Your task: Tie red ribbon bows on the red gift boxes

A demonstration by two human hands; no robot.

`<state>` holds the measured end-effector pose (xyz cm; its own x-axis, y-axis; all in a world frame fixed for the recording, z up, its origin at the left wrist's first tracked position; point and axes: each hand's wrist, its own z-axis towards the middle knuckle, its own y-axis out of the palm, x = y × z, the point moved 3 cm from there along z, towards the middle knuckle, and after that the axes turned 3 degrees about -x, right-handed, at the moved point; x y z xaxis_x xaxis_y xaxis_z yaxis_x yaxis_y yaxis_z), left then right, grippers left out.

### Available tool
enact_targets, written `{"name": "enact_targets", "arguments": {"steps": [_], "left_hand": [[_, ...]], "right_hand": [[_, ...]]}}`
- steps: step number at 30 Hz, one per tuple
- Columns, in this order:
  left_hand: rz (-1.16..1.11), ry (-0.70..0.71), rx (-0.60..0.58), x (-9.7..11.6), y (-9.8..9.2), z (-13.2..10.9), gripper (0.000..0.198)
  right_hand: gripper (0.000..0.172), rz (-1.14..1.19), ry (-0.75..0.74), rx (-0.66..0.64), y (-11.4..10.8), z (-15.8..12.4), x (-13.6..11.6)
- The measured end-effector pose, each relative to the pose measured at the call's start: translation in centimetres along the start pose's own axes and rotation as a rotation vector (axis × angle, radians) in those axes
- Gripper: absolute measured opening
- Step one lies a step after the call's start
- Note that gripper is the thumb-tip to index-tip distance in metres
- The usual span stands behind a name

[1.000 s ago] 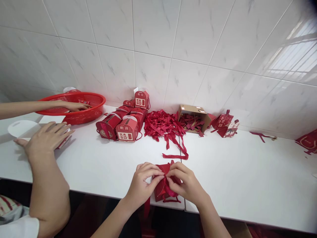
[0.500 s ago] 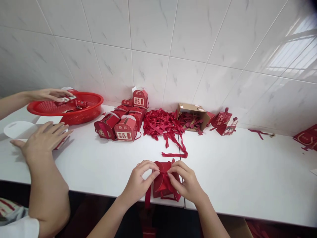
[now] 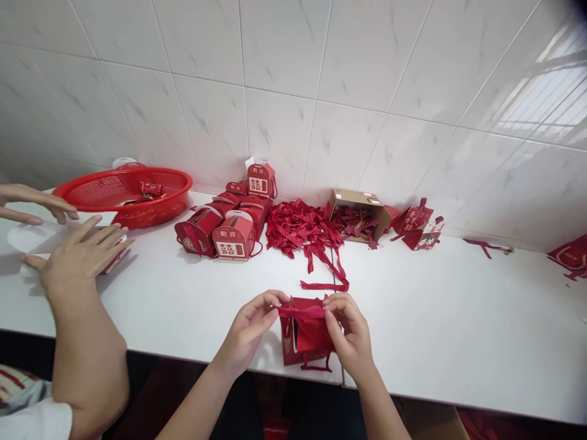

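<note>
A small red gift box (image 3: 307,353) stands at the table's front edge, its top partly raised, with a cord handle on its near side. Across its top runs a red ribbon (image 3: 300,313). My left hand (image 3: 250,330) pinches the ribbon at the box's upper left, thumb against fingers. On the opposite side, my right hand (image 3: 352,335) closes thumb and fingers on the ribbon at the box's upper right corner. Behind the box lies a heap of loose red ribbons (image 3: 298,227), one strand trailing toward me.
A co-worker's hands (image 3: 85,250) work over a white and red box at the left. Beyond them is a red plastic basket (image 3: 160,214) with small packets. Finished-looking red boxes (image 3: 233,235) are grouped by the wall, near a cardboard box (image 3: 383,219) of dark red pieces.
My hands have moved apart, stretching the ribbon across the box, whose top flaps have shifted open. The co-worker's far hand has come back from the basket toward the white box.
</note>
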<state>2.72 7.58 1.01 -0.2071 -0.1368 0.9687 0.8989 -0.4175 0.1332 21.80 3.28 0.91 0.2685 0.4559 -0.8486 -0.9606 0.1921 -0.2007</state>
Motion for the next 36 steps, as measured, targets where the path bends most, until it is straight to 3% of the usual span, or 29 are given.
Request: {"name": "enact_targets", "arguments": {"steps": [2, 5, 6, 9, 10, 13, 18, 20, 25, 28, 33, 36], "left_hand": [[-0.084, -0.024, -0.020, 0.0, -0.2, 0.1, 0.015], [-0.005, -0.014, -0.042, 0.4, -0.1, 0.4, 0.014], [0.056, -0.005, -0.042, 0.7, 0.0, 0.5, 0.013], [0.206, 0.050, -0.063, 2.2, 0.5, 0.9, 0.010], [0.225, 0.078, -0.083, 2.8, 0.7, 0.9, 0.009], [0.228, 0.147, -0.134, 5.0, 1.0, 1.0, 0.006], [0.362, 0.072, -0.154, 6.8, 0.7, 0.8, 0.012], [0.395, 0.004, -0.154, 6.5, 0.6, 0.7, 0.015], [0.437, -0.166, -0.230, 4.5, 0.9, 0.9, 0.021], [0.486, -0.222, -0.203, 3.4, 0.4, 1.0, 0.020], [0.445, -0.202, -0.162, 3.1, -1.6, 0.9, 0.013], [0.341, -0.127, -0.116, 4.3, -2.8, 1.3, 0.019]], "right_hand": [[0.011, 0.112, 0.077, 0.013, -0.3, -0.2, 0.1], [0.007, 0.141, 0.074, -0.052, -0.4, -0.3, -0.4], [0.004, 0.098, 0.035, -0.090, -0.3, -0.2, -0.8], [0.033, -0.164, -0.112, -0.207, 0.7, 0.1, -1.8], [0.033, -0.256, -0.150, -0.216, 1.1, 0.1, -2.0], [0.016, -0.354, -0.192, -0.117, 1.7, 0.1, -2.2], [0.010, -0.174, -0.106, 0.084, 1.3, -0.2, -1.6], [0.007, -0.104, -0.054, 0.088, 1.2, -0.1, -1.3], [0.023, 0.057, 0.043, 0.151, 0.9, 0.1, -1.4], [0.027, 0.096, 0.084, 0.202, 0.2, -0.1, -1.1], [0.031, 0.126, 0.279, 0.478, -3.2, -1.2, 1.6], [0.035, 0.145, 0.314, 0.462, -4.6, -2.0, 3.7]]}}
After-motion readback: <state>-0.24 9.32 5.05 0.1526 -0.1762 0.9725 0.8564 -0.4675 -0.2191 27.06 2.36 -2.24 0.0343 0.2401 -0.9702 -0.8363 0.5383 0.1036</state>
